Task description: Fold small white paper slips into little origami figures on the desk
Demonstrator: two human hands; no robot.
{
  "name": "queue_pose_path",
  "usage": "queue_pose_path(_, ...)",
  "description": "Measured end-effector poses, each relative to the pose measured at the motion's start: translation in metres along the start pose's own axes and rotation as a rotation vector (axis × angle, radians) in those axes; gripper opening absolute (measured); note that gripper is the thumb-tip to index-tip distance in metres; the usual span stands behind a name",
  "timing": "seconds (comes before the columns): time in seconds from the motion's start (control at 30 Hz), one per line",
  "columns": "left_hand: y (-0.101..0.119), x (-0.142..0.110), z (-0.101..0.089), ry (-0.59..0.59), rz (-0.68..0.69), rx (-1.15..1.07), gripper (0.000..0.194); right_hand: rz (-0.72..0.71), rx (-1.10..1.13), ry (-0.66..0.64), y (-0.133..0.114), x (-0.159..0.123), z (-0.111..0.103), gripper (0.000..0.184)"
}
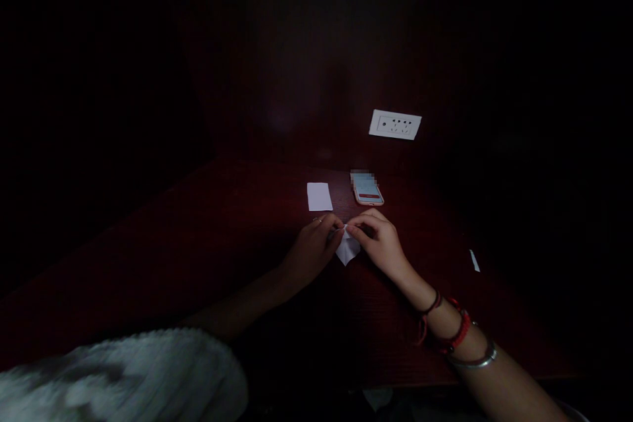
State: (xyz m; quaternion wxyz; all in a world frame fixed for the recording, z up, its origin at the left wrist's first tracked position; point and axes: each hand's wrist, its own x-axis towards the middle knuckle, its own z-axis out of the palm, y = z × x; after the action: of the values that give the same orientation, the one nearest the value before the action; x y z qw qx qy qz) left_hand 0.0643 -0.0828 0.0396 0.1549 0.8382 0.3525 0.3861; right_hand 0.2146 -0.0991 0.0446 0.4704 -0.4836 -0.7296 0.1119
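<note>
Between my two hands is a small piece of folded white paper [348,250], its lower corner pointing down toward me. My left hand [312,245] pinches its upper left part, a ring showing on one finger. From the other side my right hand [380,241] pinches the upper right part between thumb and fingers, close to the left fingertips. Part of the paper is hidden behind the fingers. Just beyond my left hand a white paper rectangle [319,197] lies flat on the dark red table [237,211].
A phone [367,188] with a lit screen lies beyond my right hand. On the wall behind it is a white socket plate [395,125]. A thin white strip [475,260] rests on the table at the right. The surroundings are very dark.
</note>
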Motion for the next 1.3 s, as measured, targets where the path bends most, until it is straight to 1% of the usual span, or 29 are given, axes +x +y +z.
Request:
queue_pose_path(0.27, 0.002, 0.001, -0.003, 0.027, -0.026, -0.08, 0.008, 0.002, 0.044, -0.032, -0.006, 0.0, 0.0, 0.015)
queue_pose_path(0.43, 0.003, 0.001, -0.004, 0.037, -0.032, -0.089, 0.008, -0.044, 0.043, -0.056, -0.008, 0.0, -0.003, 0.014)
queue_pose_path(0.53, 0.003, 0.0, -0.004, 0.027, -0.039, -0.096, 0.006, -0.045, 0.033, -0.062, -0.007, 0.001, -0.004, 0.014)
queue_pose_path(0.7, 0.002, -0.001, -0.003, 0.013, -0.041, -0.125, 0.007, -0.004, 0.052, -0.053, -0.005, 0.0, -0.002, 0.016)
queue_pose_path(0.83, 0.0, -0.001, -0.002, -0.03, -0.033, -0.162, 0.015, 0.077, 0.064, -0.034, 0.001, 0.0, 0.001, 0.016)
queue_pose_path(0.9, -0.001, -0.001, -0.002, -0.048, -0.051, -0.162, 0.013, 0.12, 0.089, -0.036, 0.006, 0.0, 0.002, 0.016)
queue_pose_path(1.0, -0.003, 0.0, -0.003, -0.055, -0.081, -0.174, 0.011, 0.178, 0.18, -0.072, 0.015, 0.001, 0.004, 0.016)
queue_pose_path(1.13, -0.006, -0.001, -0.003, -0.052, -0.113, -0.191, 0.013, 0.211, 0.311, -0.174, 0.023, 0.001, 0.005, 0.021)
queue_pose_path(1.2, -0.007, -0.001, -0.003, -0.056, -0.122, -0.183, 0.012, 0.207, 0.283, -0.216, 0.024, 0.001, 0.004, 0.019)
queue_pose_path(1.3, -0.011, -0.001, 0.0, -0.069, -0.14, -0.165, 0.011, 0.171, 0.154, -0.227, 0.023, 0.0, 0.001, 0.018)
